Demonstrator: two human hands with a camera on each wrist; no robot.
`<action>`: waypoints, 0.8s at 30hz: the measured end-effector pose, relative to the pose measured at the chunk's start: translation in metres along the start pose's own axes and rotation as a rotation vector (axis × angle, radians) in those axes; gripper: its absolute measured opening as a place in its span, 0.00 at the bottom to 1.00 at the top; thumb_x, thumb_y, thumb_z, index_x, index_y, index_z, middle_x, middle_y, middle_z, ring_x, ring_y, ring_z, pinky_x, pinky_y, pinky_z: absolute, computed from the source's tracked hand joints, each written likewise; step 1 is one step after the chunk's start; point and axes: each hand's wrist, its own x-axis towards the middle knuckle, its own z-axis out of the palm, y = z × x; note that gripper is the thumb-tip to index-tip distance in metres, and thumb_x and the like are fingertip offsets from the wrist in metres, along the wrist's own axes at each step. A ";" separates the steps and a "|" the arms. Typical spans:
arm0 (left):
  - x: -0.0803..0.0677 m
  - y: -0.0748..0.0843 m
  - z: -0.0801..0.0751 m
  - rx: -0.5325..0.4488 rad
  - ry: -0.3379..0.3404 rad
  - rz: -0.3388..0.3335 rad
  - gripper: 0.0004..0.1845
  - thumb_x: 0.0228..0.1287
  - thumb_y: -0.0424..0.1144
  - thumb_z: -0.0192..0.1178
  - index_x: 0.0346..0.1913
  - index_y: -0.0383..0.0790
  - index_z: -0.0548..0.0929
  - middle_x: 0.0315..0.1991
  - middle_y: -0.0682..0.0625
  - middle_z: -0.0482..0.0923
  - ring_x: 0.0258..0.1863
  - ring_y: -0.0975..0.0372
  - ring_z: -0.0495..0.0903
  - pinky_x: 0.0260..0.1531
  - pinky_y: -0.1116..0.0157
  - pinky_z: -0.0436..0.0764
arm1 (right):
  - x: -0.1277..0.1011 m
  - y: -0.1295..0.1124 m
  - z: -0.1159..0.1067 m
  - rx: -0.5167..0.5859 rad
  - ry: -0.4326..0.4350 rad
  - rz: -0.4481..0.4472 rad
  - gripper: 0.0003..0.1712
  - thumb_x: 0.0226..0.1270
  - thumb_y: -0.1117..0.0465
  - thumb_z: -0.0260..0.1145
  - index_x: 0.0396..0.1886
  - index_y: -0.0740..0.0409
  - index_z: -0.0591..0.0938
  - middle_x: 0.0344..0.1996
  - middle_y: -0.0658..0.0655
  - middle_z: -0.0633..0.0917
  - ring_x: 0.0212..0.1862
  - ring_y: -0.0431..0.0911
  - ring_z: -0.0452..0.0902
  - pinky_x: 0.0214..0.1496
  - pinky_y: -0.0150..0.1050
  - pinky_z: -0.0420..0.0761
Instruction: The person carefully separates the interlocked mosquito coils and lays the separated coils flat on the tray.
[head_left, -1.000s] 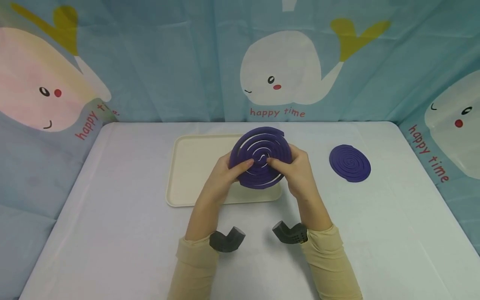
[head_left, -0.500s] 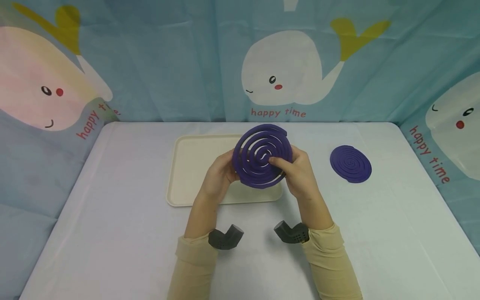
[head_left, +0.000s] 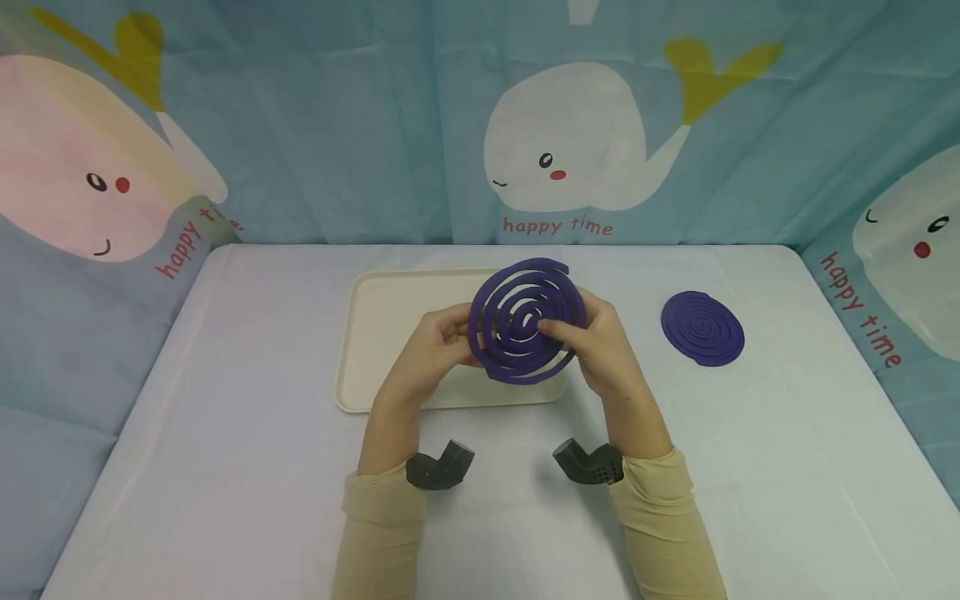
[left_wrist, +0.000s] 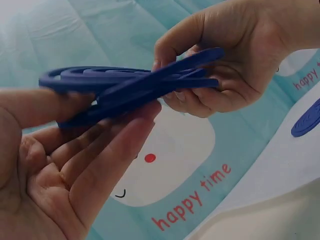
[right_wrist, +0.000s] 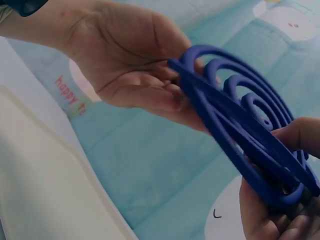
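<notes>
Holding coil [head_left: 527,321] above tray [head_left: 378,333], both hands [head_left: 427,350]

You see a purple spiral coil [head_left: 527,321] above the cream tray [head_left: 382,333], and a pale-blue whale-print backdrop [head_left: 375,125] behind the tray.

Even, soft overhead light from my head view; faint shadows. My 2 wrist views look dimmer, backgrounds blurred.
</notes>
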 end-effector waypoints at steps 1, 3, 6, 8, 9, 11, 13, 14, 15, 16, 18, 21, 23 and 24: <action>0.001 -0.001 0.000 0.007 0.005 -0.011 0.18 0.60 0.23 0.54 0.53 0.18 0.73 0.37 0.40 0.83 0.30 0.62 0.83 0.33 0.60 0.85 | 0.000 0.000 0.000 -0.010 -0.002 -0.001 0.21 0.53 0.77 0.61 0.50 0.74 0.75 0.33 0.51 0.84 0.35 0.43 0.81 0.38 0.34 0.82; 0.002 -0.002 -0.001 0.015 0.021 -0.028 0.17 0.61 0.24 0.54 0.53 0.19 0.73 0.37 0.38 0.83 0.31 0.62 0.84 0.33 0.60 0.85 | 0.000 0.000 -0.001 -0.031 0.000 0.000 0.22 0.53 0.76 0.62 0.50 0.73 0.75 0.33 0.51 0.84 0.34 0.42 0.80 0.35 0.32 0.80; 0.004 -0.005 -0.001 0.010 0.052 -0.061 0.16 0.63 0.25 0.54 0.53 0.20 0.74 0.37 0.39 0.84 0.30 0.62 0.84 0.33 0.60 0.85 | 0.001 0.001 -0.001 -0.054 0.011 0.002 0.22 0.53 0.76 0.63 0.50 0.71 0.75 0.35 0.51 0.83 0.37 0.43 0.78 0.38 0.32 0.79; 0.005 -0.007 -0.002 -0.001 0.072 -0.079 0.16 0.64 0.26 0.53 0.53 0.20 0.74 0.37 0.39 0.84 0.30 0.62 0.84 0.33 0.61 0.85 | 0.002 0.002 -0.001 -0.069 0.029 0.007 0.22 0.53 0.76 0.64 0.50 0.70 0.75 0.38 0.51 0.82 0.41 0.44 0.77 0.42 0.33 0.79; 0.005 -0.008 -0.002 -0.007 0.081 -0.087 0.16 0.65 0.26 0.53 0.53 0.19 0.74 0.37 0.39 0.84 0.30 0.63 0.84 0.33 0.61 0.85 | 0.003 0.002 0.000 -0.078 0.039 0.008 0.23 0.53 0.76 0.64 0.51 0.70 0.74 0.40 0.51 0.81 0.44 0.44 0.77 0.45 0.33 0.79; 0.006 -0.009 -0.002 -0.017 0.093 -0.096 0.16 0.65 0.26 0.53 0.53 0.19 0.73 0.36 0.40 0.84 0.30 0.63 0.84 0.33 0.62 0.85 | 0.004 0.003 0.000 -0.098 0.063 0.015 0.27 0.52 0.77 0.64 0.54 0.68 0.72 0.44 0.52 0.80 0.48 0.45 0.76 0.49 0.34 0.78; 0.006 -0.011 -0.002 -0.025 0.100 -0.099 0.16 0.65 0.26 0.53 0.53 0.19 0.73 0.36 0.41 0.84 0.30 0.63 0.84 0.33 0.62 0.85 | 0.005 0.004 0.001 -0.121 0.079 0.009 0.34 0.51 0.78 0.65 0.60 0.65 0.68 0.47 0.55 0.77 0.51 0.47 0.74 0.51 0.35 0.78; 0.006 -0.011 -0.002 -0.026 0.102 -0.099 0.16 0.65 0.26 0.53 0.53 0.19 0.73 0.35 0.42 0.85 0.29 0.63 0.84 0.33 0.62 0.85 | 0.005 0.004 0.001 -0.130 0.082 0.001 0.37 0.51 0.78 0.65 0.63 0.63 0.66 0.48 0.56 0.76 0.52 0.47 0.74 0.51 0.35 0.78; 0.006 -0.011 -0.002 -0.027 0.103 -0.099 0.16 0.65 0.26 0.53 0.53 0.19 0.73 0.35 0.43 0.85 0.29 0.63 0.84 0.33 0.62 0.85 | 0.006 0.004 0.001 -0.134 0.081 -0.010 0.40 0.51 0.79 0.65 0.65 0.61 0.64 0.50 0.58 0.75 0.53 0.48 0.73 0.52 0.36 0.78; 0.007 -0.011 -0.001 -0.028 0.104 -0.100 0.16 0.64 0.26 0.53 0.52 0.19 0.73 0.34 0.44 0.85 0.29 0.64 0.84 0.32 0.63 0.85 | 0.006 0.004 0.001 -0.135 0.078 -0.022 0.42 0.50 0.79 0.65 0.66 0.60 0.63 0.50 0.59 0.75 0.54 0.49 0.73 0.52 0.37 0.78; 0.007 -0.011 -0.001 -0.032 0.106 -0.100 0.16 0.64 0.25 0.53 0.52 0.18 0.73 0.33 0.46 0.85 0.28 0.64 0.83 0.32 0.63 0.84 | 0.006 0.004 0.001 -0.112 0.060 -0.049 0.43 0.50 0.80 0.65 0.67 0.61 0.63 0.52 0.59 0.74 0.55 0.49 0.72 0.54 0.38 0.77; 0.007 -0.010 0.000 -0.038 0.124 -0.095 0.15 0.63 0.26 0.54 0.51 0.17 0.73 0.30 0.51 0.84 0.27 0.64 0.83 0.30 0.64 0.84 | 0.006 0.006 -0.001 -0.039 0.047 -0.061 0.39 0.50 0.81 0.63 0.65 0.63 0.65 0.53 0.56 0.75 0.55 0.48 0.72 0.55 0.37 0.76; 0.006 -0.009 0.000 -0.043 0.140 -0.092 0.15 0.63 0.26 0.54 0.50 0.17 0.73 0.27 0.54 0.84 0.26 0.65 0.82 0.29 0.66 0.84 | 0.006 0.008 -0.002 0.015 0.045 -0.066 0.35 0.51 0.81 0.61 0.61 0.62 0.68 0.51 0.54 0.76 0.53 0.47 0.73 0.54 0.35 0.76; 0.006 -0.009 -0.001 -0.046 0.145 -0.090 0.15 0.63 0.26 0.54 0.49 0.17 0.73 0.26 0.55 0.83 0.25 0.65 0.81 0.28 0.66 0.83 | 0.006 0.008 -0.003 0.034 0.049 -0.070 0.33 0.51 0.81 0.61 0.59 0.61 0.70 0.50 0.53 0.76 0.51 0.46 0.74 0.52 0.34 0.77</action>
